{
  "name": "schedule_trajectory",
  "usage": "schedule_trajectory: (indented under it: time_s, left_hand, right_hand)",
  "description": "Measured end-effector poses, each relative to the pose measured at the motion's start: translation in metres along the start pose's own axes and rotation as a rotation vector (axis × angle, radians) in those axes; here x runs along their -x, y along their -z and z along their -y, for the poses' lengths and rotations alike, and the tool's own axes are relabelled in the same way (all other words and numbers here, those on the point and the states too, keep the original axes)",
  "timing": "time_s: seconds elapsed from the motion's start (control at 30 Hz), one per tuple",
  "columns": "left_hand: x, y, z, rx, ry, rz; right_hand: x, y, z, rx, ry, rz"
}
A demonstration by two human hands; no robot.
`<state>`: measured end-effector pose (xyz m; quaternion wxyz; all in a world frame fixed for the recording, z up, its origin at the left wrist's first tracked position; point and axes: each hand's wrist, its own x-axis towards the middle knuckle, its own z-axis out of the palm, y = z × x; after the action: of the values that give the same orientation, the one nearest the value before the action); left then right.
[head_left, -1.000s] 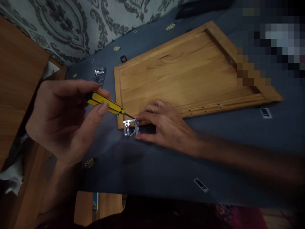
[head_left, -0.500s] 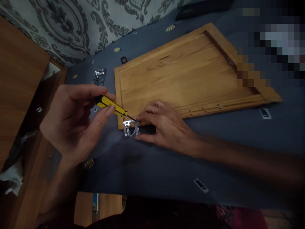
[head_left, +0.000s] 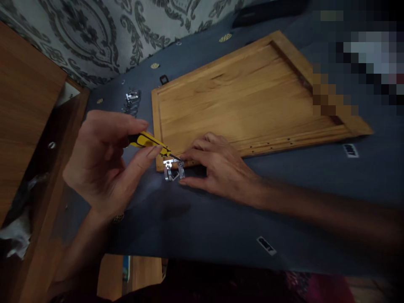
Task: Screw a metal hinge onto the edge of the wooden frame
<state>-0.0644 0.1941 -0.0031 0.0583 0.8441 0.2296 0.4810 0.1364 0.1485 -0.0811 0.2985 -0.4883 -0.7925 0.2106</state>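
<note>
My left hand (head_left: pixel 109 162) is closed round a yellow-and-black screwdriver (head_left: pixel 150 144). The tool's thin tip reaches a small metal hinge (head_left: pixel 173 168) at the near left corner of a wooden door panel (head_left: pixel 243 92). That panel lies flat on a dark blue cloth (head_left: pixel 227 219). My right hand (head_left: pixel 217 166) rests on the cloth beside the hinge, with thumb and forefinger pinched against the hinge's right side.
Another metal hinge (head_left: pixel 131 101) lies on the cloth left of the panel. A small black part (head_left: pixel 163 78) sits near the panel's far left corner. Brown wooden furniture (head_left: pixel 22 105) stands at the left, a patterned wall behind. A blurred patch covers the upper right.
My left hand has slid right along the screwdriver toward the hinge, covering more of the handle. The right hand and the hinge have stayed put.
</note>
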Motion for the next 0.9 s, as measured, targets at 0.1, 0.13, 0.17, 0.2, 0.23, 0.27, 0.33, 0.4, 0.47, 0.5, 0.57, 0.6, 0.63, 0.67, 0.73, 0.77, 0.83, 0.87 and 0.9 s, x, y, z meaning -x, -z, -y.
schedule_trajectory:
  time_s: [0.1, 0.13, 0.17, 0.2, 0.23, 0.27, 0.33, 0.4, 0.47, 0.5, 0.57, 0.6, 0.63, 0.67, 0.73, 0.77, 0.83, 0.87, 0.9]
  left_hand:
    - [0.000, -0.001, -0.002, -0.019, -0.007, -0.020]
    - [0.000, 0.000, -0.004, -0.024, 0.008, -0.005]
    - [0.000, 0.001, -0.006, -0.029, 0.024, 0.012]
    - [-0.001, 0.003, -0.007, -0.031, 0.034, 0.030]
    - [-0.001, 0.004, -0.008, -0.031, 0.039, 0.042]
    - [-0.001, 0.005, -0.008, -0.029, 0.044, 0.049]
    - [-0.001, 0.006, -0.007, -0.007, 0.052, 0.056]
    - [0.000, 0.006, -0.004, 0.044, 0.057, 0.042]
    - [0.000, 0.006, -0.001, 0.085, 0.053, 0.031]
    - [0.000, 0.006, 0.000, 0.094, 0.051, 0.030]
    - [0.000, 0.005, 0.001, 0.097, 0.053, 0.035]
    - [0.000, 0.006, 0.000, 0.098, 0.058, 0.032]
    - [0.000, 0.006, 0.000, 0.097, 0.062, 0.028]
    - [0.000, 0.006, -0.001, 0.091, 0.065, 0.028]
    - [-0.001, 0.008, -0.002, 0.068, 0.057, 0.039]
    - [-0.002, 0.008, -0.002, 0.054, 0.049, 0.046]
    - [-0.002, 0.009, -0.001, 0.036, 0.040, 0.065]
    - [-0.003, 0.010, -0.001, 0.038, 0.039, 0.070]
    - [-0.003, 0.010, 0.000, 0.042, 0.041, 0.076]
  right_hand:
    - [0.000, -0.001, -0.001, -0.004, 0.012, -0.010]
    - [0.000, -0.002, -0.001, -0.004, 0.018, -0.017]
    - [0.001, -0.002, -0.002, -0.003, 0.024, -0.025]
    - [0.001, -0.002, -0.003, -0.002, 0.030, -0.033]
    - [0.001, -0.003, -0.003, 0.002, 0.036, -0.039]
    - [0.002, -0.003, -0.004, 0.005, 0.040, -0.044]
    - [0.002, -0.003, -0.005, 0.009, 0.042, -0.046]
    - [0.002, -0.004, -0.005, 0.009, 0.042, -0.049]
    - [0.002, -0.004, -0.005, 0.006, 0.044, -0.058]
    - [0.002, -0.004, -0.005, 0.005, 0.048, -0.061]
    - [0.002, -0.004, -0.005, 0.007, 0.054, -0.064]
    - [0.002, -0.004, -0.005, 0.010, 0.056, -0.063]
    - [0.002, -0.004, -0.005, 0.011, 0.058, -0.063]
    - [0.002, -0.004, -0.005, 0.012, 0.057, -0.063]
    - [0.002, -0.004, -0.005, 0.014, 0.053, -0.063]
    - [0.002, -0.004, -0.005, 0.013, 0.050, -0.061]
    - [0.002, -0.004, -0.005, 0.010, 0.046, -0.055]
    - [0.002, -0.004, -0.005, 0.008, 0.045, -0.052]
    - [0.002, -0.004, -0.005, 0.005, 0.043, -0.049]
